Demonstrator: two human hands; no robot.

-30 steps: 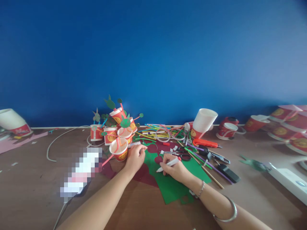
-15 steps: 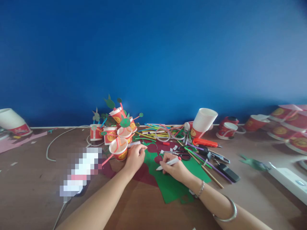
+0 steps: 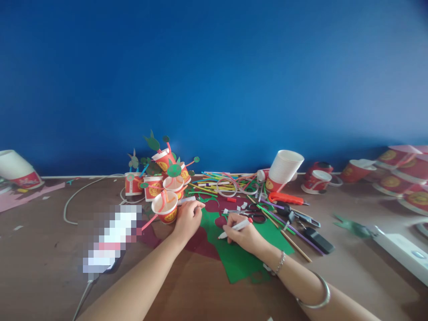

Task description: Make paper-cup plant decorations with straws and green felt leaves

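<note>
My right hand (image 3: pixel 239 229) grips a white marker (image 3: pixel 238 227) with a red end, its tip pointing down and left at the green sheet (image 3: pixel 244 267). Whether the tip touches the sheet I cannot tell. Resting at the sheet's left edge is my left hand (image 3: pixel 190 217), fingers loosely bent and a finger reaching right, with no object visible in it. A white pen (image 3: pixel 186 200) lies just behind that hand. Close to its left stands a paper cup (image 3: pixel 165 207) with pink straws. Dark red paper (image 3: pixel 200 244) shows between my forearms. Scissors (image 3: pixel 256 218) lie beyond my right hand.
Decorated cups (image 3: pixel 154 189) cluster at the back left. Coloured straws (image 3: pixel 214 183) and a leaning cup stack (image 3: pixel 284 171) are along the wall. An orange cutter (image 3: pixel 287 198) and black key fob (image 3: pixel 318 240) lie right. A blurred-out device (image 3: pixel 113 240) lies left, cabled.
Both hands and the marker stay almost in place. The whole view has shifted very slightly.
</note>
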